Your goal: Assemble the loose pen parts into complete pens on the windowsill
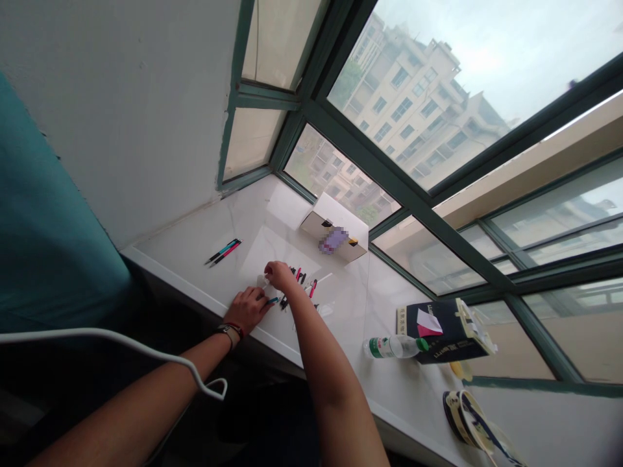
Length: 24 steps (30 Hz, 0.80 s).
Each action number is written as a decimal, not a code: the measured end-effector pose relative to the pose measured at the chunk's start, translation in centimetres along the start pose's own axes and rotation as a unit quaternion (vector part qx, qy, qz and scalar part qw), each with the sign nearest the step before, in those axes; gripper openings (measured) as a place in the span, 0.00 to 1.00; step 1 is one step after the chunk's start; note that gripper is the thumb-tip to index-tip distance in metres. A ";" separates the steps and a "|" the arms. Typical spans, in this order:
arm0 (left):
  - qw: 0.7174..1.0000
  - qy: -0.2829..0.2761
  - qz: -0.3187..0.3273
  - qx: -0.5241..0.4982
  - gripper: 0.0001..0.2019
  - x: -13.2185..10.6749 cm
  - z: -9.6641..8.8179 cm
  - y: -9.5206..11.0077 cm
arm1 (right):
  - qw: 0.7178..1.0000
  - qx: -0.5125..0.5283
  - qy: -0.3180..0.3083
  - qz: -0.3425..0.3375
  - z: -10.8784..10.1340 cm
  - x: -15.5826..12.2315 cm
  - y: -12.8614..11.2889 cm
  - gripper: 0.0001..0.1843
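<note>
Over the white sill, my left hand (247, 308) has its fingers curled together, with a bracelet on the wrist. My right hand (280, 275) pinches close in front of it, knuckles up. A small pale, see-through piece (265, 284) shows between the two hands, too small to name. A teal pen part (272, 300) lies at the left fingertips; whether it is held I cannot tell. Beside and partly behind my right forearm are several black and pink pen parts (298, 275). Two assembled-looking pens, a teal pen (224, 249) and a red pen (228, 253), lie side by side farther left.
An open white box (335, 227) stands against the window. On the right are a clear bottle with a green cap (394, 347), lying down, a dark paper bag (445, 331) and a round tub (467, 418). A white cable (121, 337) crosses above my left arm.
</note>
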<state>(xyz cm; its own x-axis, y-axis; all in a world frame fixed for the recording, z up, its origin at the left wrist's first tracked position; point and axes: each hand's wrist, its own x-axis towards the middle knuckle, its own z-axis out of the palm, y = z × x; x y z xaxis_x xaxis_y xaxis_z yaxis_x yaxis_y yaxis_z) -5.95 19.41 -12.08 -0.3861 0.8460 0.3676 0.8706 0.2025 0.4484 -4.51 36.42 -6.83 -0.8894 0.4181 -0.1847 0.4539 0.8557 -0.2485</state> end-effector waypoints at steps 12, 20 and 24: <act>1.000 0.010 0.004 -0.004 0.17 0.0 0.0 -0.1 | 0.997 -0.002 -0.053 0.056 1.1 0.4 0.0 0.08; 1.000 0.007 0.004 0.004 0.19 0.0 -0.2 0.0 | 0.998 0.050 -0.014 0.022 0.9 -0.1 -0.2 0.13; 1.000 0.003 0.006 0.012 0.18 0.0 -0.2 0.0 | 0.975 0.190 0.096 0.067 0.4 -2.7 0.4 0.12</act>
<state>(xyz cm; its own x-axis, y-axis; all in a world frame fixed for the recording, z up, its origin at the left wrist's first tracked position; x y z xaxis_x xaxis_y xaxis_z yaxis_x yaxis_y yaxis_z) -6.03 19.35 -11.89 -0.3769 0.8455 0.3782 0.8822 0.2032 0.4248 -1.95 35.52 -6.77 -0.7980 0.5988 -0.0683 0.5220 0.6300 -0.5750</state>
